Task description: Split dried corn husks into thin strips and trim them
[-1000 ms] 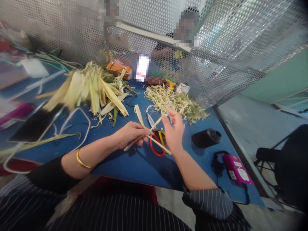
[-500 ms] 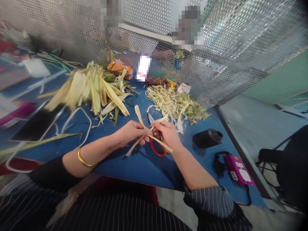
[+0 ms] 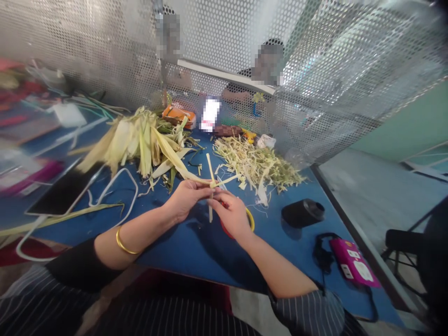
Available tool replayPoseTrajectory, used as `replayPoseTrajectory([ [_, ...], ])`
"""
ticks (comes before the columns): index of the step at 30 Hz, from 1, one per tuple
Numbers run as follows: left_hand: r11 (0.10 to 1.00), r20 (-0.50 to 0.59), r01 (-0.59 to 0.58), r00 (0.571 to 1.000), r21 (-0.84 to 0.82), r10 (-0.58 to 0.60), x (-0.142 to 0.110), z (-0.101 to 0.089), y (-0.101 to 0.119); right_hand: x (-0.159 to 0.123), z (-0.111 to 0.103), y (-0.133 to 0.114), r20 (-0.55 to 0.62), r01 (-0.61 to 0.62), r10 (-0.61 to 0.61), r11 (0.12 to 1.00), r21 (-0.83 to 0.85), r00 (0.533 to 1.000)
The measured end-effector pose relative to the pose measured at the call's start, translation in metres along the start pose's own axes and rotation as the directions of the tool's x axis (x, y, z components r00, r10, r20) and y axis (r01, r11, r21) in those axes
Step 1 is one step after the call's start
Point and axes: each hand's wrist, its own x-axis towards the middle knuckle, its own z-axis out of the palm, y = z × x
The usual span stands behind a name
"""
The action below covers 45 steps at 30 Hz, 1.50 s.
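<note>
Crossed corn husk strips (image 3: 209,169) are pinched between both hands, meeting in a small knot-like crossing at the fingertips. My left hand (image 3: 189,196) grips them from the left, thumb on top. From the right, my right hand (image 3: 231,212) closes its fingers on the same strips; its fingertips are partly hidden. Strip ends stick out upward, to the right and downward. Under my right hand lies a pair of scissors (image 3: 251,219) with red and yellow handles, mostly covered. Beyond the left hand is a heap of corn husks (image 3: 140,140); past the right, a pile of shredded husk (image 3: 259,163).
A black thread cone (image 3: 303,213) and a magenta power strip (image 3: 353,262) sit on the right of the blue table (image 3: 168,261). On the left are a dark tablet (image 3: 63,189) and white cable (image 3: 135,186). A lit phone (image 3: 210,113) stands before the perforated screen (image 3: 217,56); people sit behind it.
The strips have turned from a flat X into a tighter crossing with one end upright. My right hand has rolled over and moved slightly down and left. The whole view has shifted.
</note>
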Motion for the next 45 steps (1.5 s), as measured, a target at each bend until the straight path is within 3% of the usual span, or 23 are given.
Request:
replayPoseTrajectory([
  [3,1.0,-0.028,-0.023,0.999,-0.003,0.023,0.0,0.001,-0.003,-0.001,0.008,0.004,-0.01,0.009,-0.009,0.997,0.081,1.0],
  [8,0.999,-0.108,0.005,0.994,-0.044,-0.01,0.0,0.003,0.001,-0.001,-0.002,-0.002,0.056,0.008,-0.017,0.989,0.147,0.998],
  [13,0.996,-0.092,0.066,0.993,-0.063,-0.071,-0.001,0.002,0.004,0.0,-0.002,-0.004,0.083,0.06,-0.071,0.991,0.12,0.994],
  [18,0.994,-0.07,0.067,0.995,-0.084,-0.073,0.002,-0.004,0.005,-0.005,-0.005,-0.007,0.077,0.21,-0.201,0.968,-0.137,0.977],
  [21,0.996,-0.025,0.073,0.997,-0.059,-0.074,0.001,-0.008,0.01,-0.006,-0.016,-0.009,-0.046,0.349,-0.4,0.846,-0.404,0.915],
  [23,0.993,0.033,0.115,0.993,-0.022,-0.114,0.0,-0.008,0.012,-0.004,-0.022,-0.008,-0.114,0.351,-0.476,0.771,-0.531,0.872],
  [26,0.983,0.07,0.181,0.981,-0.02,-0.179,-0.001,-0.007,0.013,0.0,-0.024,-0.003,-0.028,0.33,-0.423,0.746,-0.578,0.906],
  [29,0.988,0.058,0.151,0.987,0.021,-0.152,-0.001,-0.006,0.007,0.001,-0.019,0.001,0.064,0.323,-0.346,0.771,-0.549,0.936],
  [35,0.968,-0.036,0.046,0.999,0.248,-0.038,0.001,-0.004,0.002,-0.004,-0.016,-0.003,0.123,0.341,-0.332,0.757,-0.558,0.935],
  [42,0.966,-0.095,0.073,0.994,0.247,-0.051,-0.001,-0.001,0.007,-0.008,-0.015,-0.007,0.133,0.382,-0.367,0.781,-0.495,0.921],
  [45,0.976,-0.078,0.079,0.995,0.203,-0.064,0.002,-0.005,0.006,-0.006,-0.015,-0.007,0.129,0.323,-0.297,0.854,-0.407,0.946],
])
